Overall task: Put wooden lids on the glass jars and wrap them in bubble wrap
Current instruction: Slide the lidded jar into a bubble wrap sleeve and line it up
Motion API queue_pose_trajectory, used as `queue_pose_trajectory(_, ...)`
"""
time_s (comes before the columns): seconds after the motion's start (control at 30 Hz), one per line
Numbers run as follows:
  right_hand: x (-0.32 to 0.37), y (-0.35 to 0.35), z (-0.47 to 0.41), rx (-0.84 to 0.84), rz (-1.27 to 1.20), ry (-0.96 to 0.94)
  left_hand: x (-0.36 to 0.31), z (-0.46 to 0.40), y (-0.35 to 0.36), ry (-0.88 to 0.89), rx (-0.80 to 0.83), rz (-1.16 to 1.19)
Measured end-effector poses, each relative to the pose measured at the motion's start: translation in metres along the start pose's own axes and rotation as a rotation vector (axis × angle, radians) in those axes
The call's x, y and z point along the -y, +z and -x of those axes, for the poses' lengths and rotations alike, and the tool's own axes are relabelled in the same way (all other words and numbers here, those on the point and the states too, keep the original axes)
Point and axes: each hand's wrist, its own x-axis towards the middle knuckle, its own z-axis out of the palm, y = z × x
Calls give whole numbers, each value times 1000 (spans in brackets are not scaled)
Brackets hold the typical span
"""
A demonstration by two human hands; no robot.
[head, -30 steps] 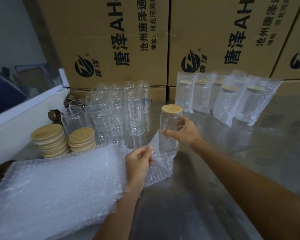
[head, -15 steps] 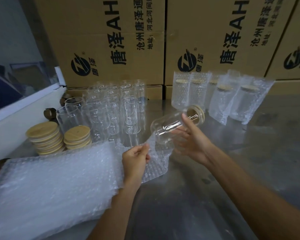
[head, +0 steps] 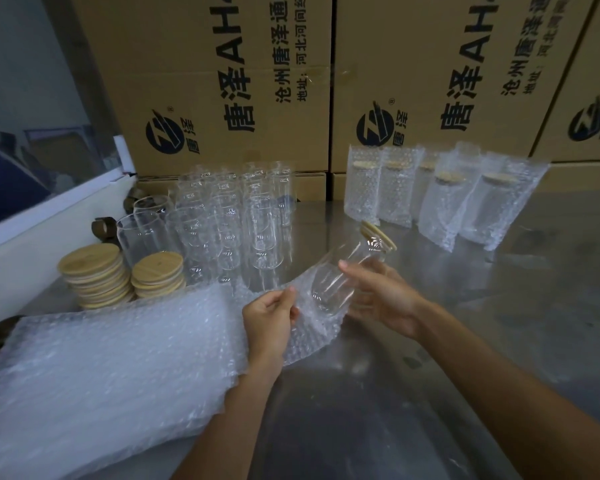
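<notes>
Two grips on show: right hand curled under clear glass jar with round wooden lid, tilted above grey metal table; left hand pinching edge of clear bubble-wrap sheet against jar base. Left of jar, stacked wooden lids; behind, wrapped jars.

Both forearms reach in from the near edge, bare to beyond the wrist. The left hand is held upright near the centre, back of the hand toward the camera, its fingers curled and pinching the edge of a bubble wrap sheet at the top. The right hand lies just to its right, palm turned leftward, thumb on top and fingers curled beneath a lidded glass jar, which it holds tilted.
</notes>
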Motion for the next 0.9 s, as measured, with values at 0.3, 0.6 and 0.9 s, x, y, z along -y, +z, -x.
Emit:
queue_pose_trajectory(0.3,13,16,5,-32,266,-155,-15,1,2,132,-111,-183)
queue_pose_trajectory(0.6,19,31,1,-148,632,-336,-33,7,14,206,-68,-274)
queue_pose_trajectory(0.9,25,30,2,-53,543,-54,-39,2,14,58,-115,-170)
